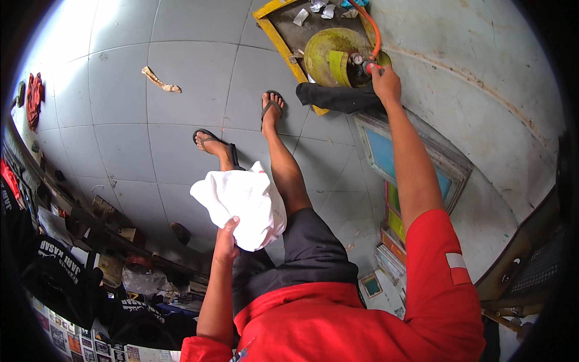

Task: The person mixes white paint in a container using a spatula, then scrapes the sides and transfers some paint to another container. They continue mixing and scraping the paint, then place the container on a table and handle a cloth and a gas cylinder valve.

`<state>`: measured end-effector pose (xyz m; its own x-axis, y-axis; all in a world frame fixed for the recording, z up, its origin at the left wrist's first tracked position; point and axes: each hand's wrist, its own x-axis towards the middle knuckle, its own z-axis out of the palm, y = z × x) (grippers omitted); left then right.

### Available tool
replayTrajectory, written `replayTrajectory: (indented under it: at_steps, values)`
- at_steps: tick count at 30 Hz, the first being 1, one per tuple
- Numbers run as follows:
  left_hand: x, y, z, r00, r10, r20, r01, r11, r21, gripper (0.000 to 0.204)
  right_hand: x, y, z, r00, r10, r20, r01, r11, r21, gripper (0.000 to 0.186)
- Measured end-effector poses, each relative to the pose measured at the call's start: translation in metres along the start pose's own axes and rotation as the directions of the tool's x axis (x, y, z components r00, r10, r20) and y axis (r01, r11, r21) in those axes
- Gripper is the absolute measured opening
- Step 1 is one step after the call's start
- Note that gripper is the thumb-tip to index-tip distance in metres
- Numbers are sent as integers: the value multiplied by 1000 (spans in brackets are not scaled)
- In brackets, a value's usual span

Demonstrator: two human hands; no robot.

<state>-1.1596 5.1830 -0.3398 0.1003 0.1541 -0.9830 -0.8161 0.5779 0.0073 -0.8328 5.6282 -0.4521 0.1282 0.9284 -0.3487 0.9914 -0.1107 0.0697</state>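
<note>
A bunched white cloth (244, 205) hangs in front of my thighs, gripped by my left hand (227, 238) at its near edge. Far to the right, my right arm stretches out and my right hand (386, 83) is closed on the red-and-black gas regulator (369, 66). That regulator sits on top of a yellow-green gas cylinder (325, 57), with a small round pressure gauge (357, 58) beside it. An orange hose (375, 30) curves upward from the regulator. My fingertips partly cover the regulator's red part.
The cylinder stands by a yellow-framed dark panel (278, 36) holding paper scraps. A black cloth (335, 98) lies just nearer. Framed panes (380, 145) lean along the right wall. Grey floor tiles carry a torn tan strip (160, 79). Black garments (60, 271) and clutter line the left.
</note>
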Motion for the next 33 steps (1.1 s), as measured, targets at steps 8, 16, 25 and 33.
replayTrajectory:
  at_steps: [8, 16, 25, 33]
  values:
    - [-2, 0, -1, 1000, 24, -15, -25, 999, -23, 62, -46, 11, -26, 969, -84, 232, 78, 996, 32, 62]
    - [-5, 7, -4, 998, 52, 18, -52, 999, -10, 54, -106, 25, -107, 662, -342, 667, 85, 918, 387, 31]
    - [-5, 17, -22, 997, 72, 13, -72, 997, -9, 53, 4, 112, -152, 991, -17, -131, 106, 695, 711, 24]
    - [-6, 21, -20, 997, 79, 17, -78, 996, -35, 58, -5, 28, -37, 788, 306, 534, -595, 599, 536, 85]
